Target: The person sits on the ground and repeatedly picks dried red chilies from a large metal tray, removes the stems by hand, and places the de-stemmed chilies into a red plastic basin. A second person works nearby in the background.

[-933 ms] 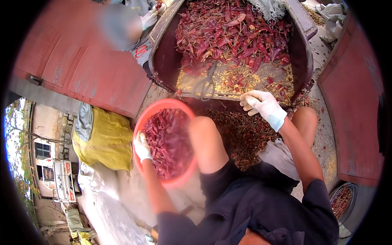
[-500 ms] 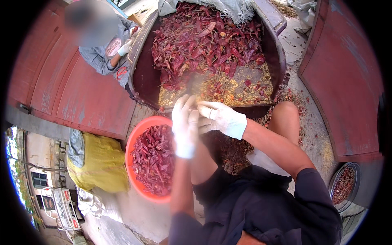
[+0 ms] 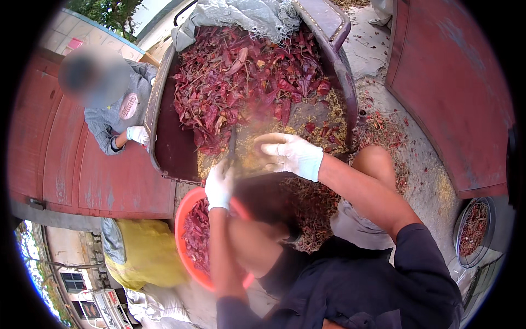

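My left hand (image 3: 219, 185), in a white glove, hangs above the upper edge of the orange-red basin (image 3: 182, 247). Its fingers are smeared by motion, and a dark, blurred shape shows at their tips. Dried red chili peppers (image 3: 196, 236) fill the basin, partly hidden by my left arm. My gloved right hand (image 3: 290, 156) is over the near edge of the cart bed, its fingers apart and slightly curled, with nothing plainly in them. Beyond both hands lies a big heap of dried red chilies (image 3: 246, 71), with yellow seeds (image 3: 334, 112) scattered over the bed.
The dark-walled cart (image 3: 163, 104) has grey sacking (image 3: 235, 19) over its far end. A co-worker (image 3: 118, 104) sits at its left side, a gloved hand by the wall. Stems (image 3: 312, 208) lie below my hands. A metal basin (image 3: 471, 233) stands right, a yellow sack (image 3: 145, 252) left.
My hands, close together before, have come apart: the left moved down and left toward the basin, the right stayed near the cart edge. The whole view has shifted. The co-worker's arm is lower.
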A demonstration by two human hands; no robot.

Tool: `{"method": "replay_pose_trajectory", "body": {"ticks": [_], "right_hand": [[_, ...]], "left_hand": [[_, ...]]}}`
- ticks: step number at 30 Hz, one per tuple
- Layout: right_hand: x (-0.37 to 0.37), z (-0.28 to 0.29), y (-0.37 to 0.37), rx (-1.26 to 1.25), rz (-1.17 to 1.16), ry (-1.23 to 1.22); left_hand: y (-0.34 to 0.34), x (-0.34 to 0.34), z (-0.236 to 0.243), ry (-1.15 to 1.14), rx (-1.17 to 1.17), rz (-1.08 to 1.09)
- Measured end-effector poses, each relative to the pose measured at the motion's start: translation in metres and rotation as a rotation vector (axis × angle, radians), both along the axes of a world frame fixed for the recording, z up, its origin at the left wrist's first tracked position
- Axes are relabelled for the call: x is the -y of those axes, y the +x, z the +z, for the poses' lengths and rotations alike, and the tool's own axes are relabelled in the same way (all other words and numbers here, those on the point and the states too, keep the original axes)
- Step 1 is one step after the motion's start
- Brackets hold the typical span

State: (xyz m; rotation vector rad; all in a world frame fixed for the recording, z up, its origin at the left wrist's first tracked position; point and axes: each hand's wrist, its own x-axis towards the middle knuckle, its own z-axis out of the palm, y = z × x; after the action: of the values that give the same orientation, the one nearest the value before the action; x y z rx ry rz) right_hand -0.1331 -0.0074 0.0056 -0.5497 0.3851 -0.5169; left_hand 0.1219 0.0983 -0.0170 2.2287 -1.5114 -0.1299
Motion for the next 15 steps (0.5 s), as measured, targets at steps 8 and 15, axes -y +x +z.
{"method": "replay_pose_trajectory", "body": {"ticks": [8,15], "right_hand": [[0.007,-0.009,-0.002,-0.027,-0.137,0.011],[0.011,-0.003,-0.007,-0.174,-0.138,-0.071]], "left_hand": [[-0.004,0.014,-0.013,0.226,0.335,0.119],[-0.008,0.008,-0.009,0.352,0.23,0.177]]}}
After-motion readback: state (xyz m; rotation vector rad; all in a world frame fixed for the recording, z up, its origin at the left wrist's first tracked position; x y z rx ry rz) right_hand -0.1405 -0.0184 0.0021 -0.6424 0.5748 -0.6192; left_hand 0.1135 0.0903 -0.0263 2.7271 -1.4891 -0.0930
